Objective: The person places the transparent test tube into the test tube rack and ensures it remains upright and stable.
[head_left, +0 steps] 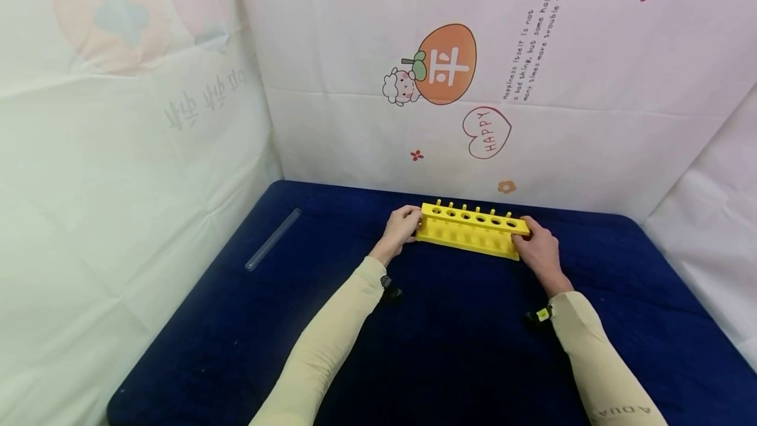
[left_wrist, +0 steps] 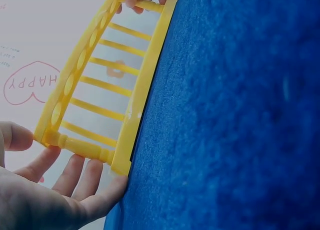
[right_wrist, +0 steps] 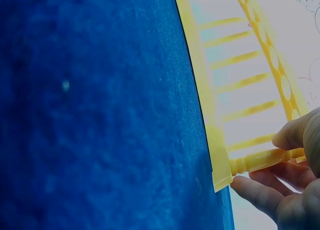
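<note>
A yellow rack [head_left: 467, 235] with a row of round holes and several pegs stands near the back of the blue table. At its left end post, the left hand [head_left: 402, 225] grips with thumb and fingers; the left wrist view shows this hand [left_wrist: 60, 190] around the rack's end [left_wrist: 125, 140]. The right hand [head_left: 539, 250] grips the opposite end, and in the right wrist view its thumb and fingers [right_wrist: 285, 177] pinch the end post of the rack [right_wrist: 200, 89]. A clear tube [head_left: 273, 240] lies on the left part of the table.
The dark blue tabletop [head_left: 449, 347] has rounded back corners. White printed sheets [head_left: 355, 137] hang close behind it and on both sides. Two light sleeves [head_left: 331, 334] reach across the table from the front.
</note>
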